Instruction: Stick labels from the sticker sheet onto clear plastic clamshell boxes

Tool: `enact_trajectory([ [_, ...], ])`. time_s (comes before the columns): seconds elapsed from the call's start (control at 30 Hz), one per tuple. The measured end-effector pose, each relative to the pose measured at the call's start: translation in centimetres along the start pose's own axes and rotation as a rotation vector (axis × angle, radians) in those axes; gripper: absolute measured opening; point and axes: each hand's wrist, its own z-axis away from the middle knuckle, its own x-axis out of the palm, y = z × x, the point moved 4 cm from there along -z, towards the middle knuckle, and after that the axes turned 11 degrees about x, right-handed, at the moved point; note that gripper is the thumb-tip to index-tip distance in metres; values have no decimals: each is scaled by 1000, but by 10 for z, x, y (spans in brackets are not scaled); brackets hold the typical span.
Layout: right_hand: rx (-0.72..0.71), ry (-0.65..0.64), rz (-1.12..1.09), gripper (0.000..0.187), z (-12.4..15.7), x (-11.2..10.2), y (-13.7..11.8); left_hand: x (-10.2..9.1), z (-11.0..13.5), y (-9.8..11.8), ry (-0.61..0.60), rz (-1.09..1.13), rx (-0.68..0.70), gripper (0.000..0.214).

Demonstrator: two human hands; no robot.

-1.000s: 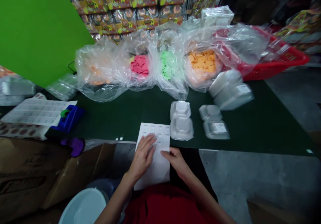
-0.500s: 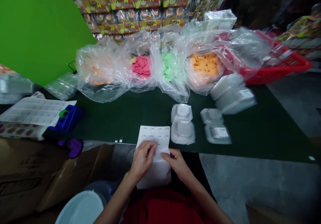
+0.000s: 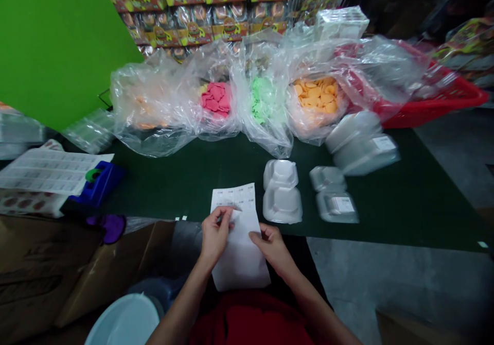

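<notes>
A white sheet of printed sticker labels (image 3: 233, 194) extends over the table's front edge, its lower part blank. My right hand (image 3: 272, 244) grips the sheet's right edge between thumb and fingers. Over its left side, my left hand (image 3: 216, 234) is closed in a pinch at the lowest printed labels. A small white label (image 3: 236, 213) shows at those fingertips, partly hidden. Just right of the sheet, an open clear plastic clamshell box (image 3: 282, 203) lies on the table. Farther right is another clamshell box (image 3: 335, 205) with a white label on it.
Bags of pink pieces (image 3: 216, 99), green pieces (image 3: 261, 98) and orange discs (image 3: 316, 95) line the back of the dark green table (image 3: 185, 175). A red basket (image 3: 436, 110) and stacked clamshells (image 3: 365, 149) stand right. A blue tape dispenser (image 3: 99, 184) sits left.
My left hand has shifted slightly left and up, with a small label now showing at its fingertips. The sheet has turned a little, while my right hand keeps its grip.
</notes>
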Motion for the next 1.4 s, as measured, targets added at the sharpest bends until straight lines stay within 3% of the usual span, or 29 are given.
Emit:
enact_trajectory([
  [0.1, -113, 129, 195, 37, 11, -14, -3, -1, -9, -7, 241, 201, -53, 37],
  [0.2, -221, 314, 351, 42, 37, -27, -14, -1, -3, 5, 335, 135, 76, 31],
  [0.27, -240, 356, 330, 39, 53, -28, -24, 3, 13, 21, 285, -42, 265, 22],
  [0.33, -193, 278, 191, 39, 62, -22, -32, 11, 36, 37, 167, -184, 505, 16],
  [0.4, -142, 181, 10, 40, 64, -14, -39, 21, 58, 48, 24, -214, 704, 26],
  [0.47, -139, 153, -110, 38, 64, -12, -44, 25, 71, 56, -86, -186, 774, 34],
  [0.53, -164, 164, -123, 34, 65, -15, -48, 23, 69, 64, -146, -139, 694, 36],
  [0.67, -236, 120, -24, 27, 73, -24, -54, 15, 43, 86, -205, -42, 394, 37],
  [0.8, -287, 61, 12, 21, 81, -30, -67, 24, 19, 116, -405, -13, 378, 10],
  [0.87, -297, 107, -19, 19, 83, -39, -74, 31, 6, 129, -384, -8, 402, 16],
  [0.97, -334, 286, -130, 36, 86, -65, -84, 43, -16, 141, -226, 12, 394, 18],
  [1.07, -375, 449, -173, 35, 88, -93, -87, 60, -37, 142, -162, 63, 317, 17],
  [1.2, -405, 511, -160, 29, 85, -111, -85, 80, -55, 134, -197, 89, 255, 16],
  [1.33, -438, 530, -144, 23, 78, -109, -86, 91, -58, 123, -223, 141, 195, 57],
  [1.4, -460, 523, -113, 22, 75, -106, -89, 94, -58, 119, -223, 148, 177, 64],
])
